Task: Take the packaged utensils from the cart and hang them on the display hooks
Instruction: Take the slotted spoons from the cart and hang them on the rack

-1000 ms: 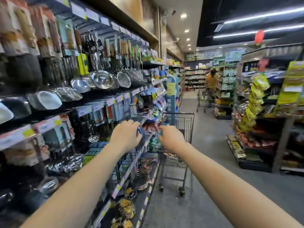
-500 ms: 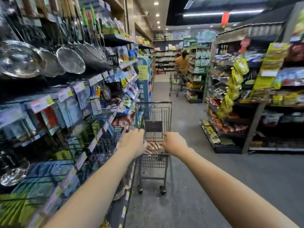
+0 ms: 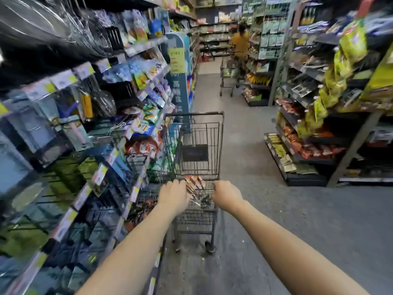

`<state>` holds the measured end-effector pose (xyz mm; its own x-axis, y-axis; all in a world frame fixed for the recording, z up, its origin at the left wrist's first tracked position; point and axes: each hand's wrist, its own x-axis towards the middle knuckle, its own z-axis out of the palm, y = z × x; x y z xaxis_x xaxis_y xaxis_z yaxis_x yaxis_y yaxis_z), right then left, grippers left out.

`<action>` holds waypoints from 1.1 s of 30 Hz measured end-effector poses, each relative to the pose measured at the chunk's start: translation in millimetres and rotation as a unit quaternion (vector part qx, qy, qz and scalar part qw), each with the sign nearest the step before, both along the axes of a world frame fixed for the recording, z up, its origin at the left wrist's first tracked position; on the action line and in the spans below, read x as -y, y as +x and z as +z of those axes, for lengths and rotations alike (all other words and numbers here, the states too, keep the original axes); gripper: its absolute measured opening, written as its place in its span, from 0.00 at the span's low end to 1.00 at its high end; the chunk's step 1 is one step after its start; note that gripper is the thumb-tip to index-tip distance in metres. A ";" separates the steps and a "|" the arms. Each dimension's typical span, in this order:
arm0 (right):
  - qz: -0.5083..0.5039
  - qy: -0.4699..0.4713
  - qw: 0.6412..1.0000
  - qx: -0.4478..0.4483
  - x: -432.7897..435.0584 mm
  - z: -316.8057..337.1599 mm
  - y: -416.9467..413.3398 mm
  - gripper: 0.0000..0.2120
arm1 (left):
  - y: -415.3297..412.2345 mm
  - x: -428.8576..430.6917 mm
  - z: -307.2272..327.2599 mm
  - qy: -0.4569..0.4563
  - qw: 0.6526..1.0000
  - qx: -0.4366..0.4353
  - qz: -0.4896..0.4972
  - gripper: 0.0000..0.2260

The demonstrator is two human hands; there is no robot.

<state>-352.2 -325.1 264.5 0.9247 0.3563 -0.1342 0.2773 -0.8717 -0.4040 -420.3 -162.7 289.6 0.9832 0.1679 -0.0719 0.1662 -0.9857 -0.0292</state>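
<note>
From the head view, both arms reach out to a wire cart (image 3: 221,133) that stands in a shop aisle, close beside the shelves on the left. The left hand (image 3: 173,195) and the right hand (image 3: 226,195) sit on the near end of the cart. Their fingers bend down over its bar, so each hand looks like it is gripping the cart, though the fingertips are hidden. The packaged utensils (image 3: 196,186) lie in the cart basket, right between the two hands. They have orange card tops and shiny metal ends. I think they are light and thin, with stiff card and slippery plastic, and the metal bits may poke. A good place to hold one would be near the top of the card, next to its hanging hole. The display hooks (image 3: 85,90) are up on the left, where other tools hang under price tags (image 3: 63,78). The tags are too blurry to read. A yellow sign (image 3: 176,60) has small writing I cannot read. The blue panel (image 3: 180,92) under it has white Chinese signs, and the top one looks like 高. A dark plate (image 3: 194,153) on the cart cannot be read. Far off, a person in a yellow top (image 3: 241,42) stands by another cart (image 3: 226,75).
</note>
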 end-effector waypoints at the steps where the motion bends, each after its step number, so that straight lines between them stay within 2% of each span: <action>1: 0.010 -0.010 1.000 -0.010 -1.8 -4.0 15.9 0.17 | 17.3 -2.6 -6.7 0.012 1.000 -0.012 0.001 0.18; 4: 0.037 -0.037 0.998 -0.019 -9.7 -23.3 67.0 0.20 | 64.7 -13.1 -29.9 0.013 0.999 -0.044 0.020 0.17; 8: 0.035 -0.060 0.996 -0.048 -24.3 -52.7 125.1 0.19 | 110.3 -29.2 -63.7 -0.104 0.986 -0.086 0.099 0.20; 10: 0.037 -0.059 0.996 -0.064 -34.5 -66.8 153.0 0.20 | 134.9 -41.9 -79.4 -0.135 0.979 -0.093 0.124 0.18; 15: 0.048 -0.084 0.990 -0.099 -72.6 -101.9 229.8 0.14 | 207.2 -79.4 -121.6 -0.121 0.976 -0.122 0.134 0.17; 20: 0.063 -0.142 0.978 -0.138 -118.4 -149.1 303.4 0.16 | 290.7 -119.4 -166.2 -0.145 0.968 -0.144 0.144 0.17; 24: 0.057 -0.163 0.969 -0.178 -145.2 -185.5 345.4 0.14 | 339.1 -141.1 -195.0 -0.126 0.967 -0.186 0.122 0.19; 27: 0.053 -0.176 0.961 -0.207 -158.0 -208.5 373.4 0.12 | 364.9 -151.1 -216.5 -0.154 0.955 -0.217 0.132 0.21; 30: 0.055 -0.186 0.951 -0.239 -165.7 -233.8 400.3 0.16 | 385.1 -159.0 -241.3 -0.196 0.937 -0.236 0.165 0.22; 33: 0.056 -0.194 0.942 -0.269 -172.5 -263.5 430.5 0.15 | 402.6 -165.6 -265.3 -0.200 0.927 -0.267 0.173 0.23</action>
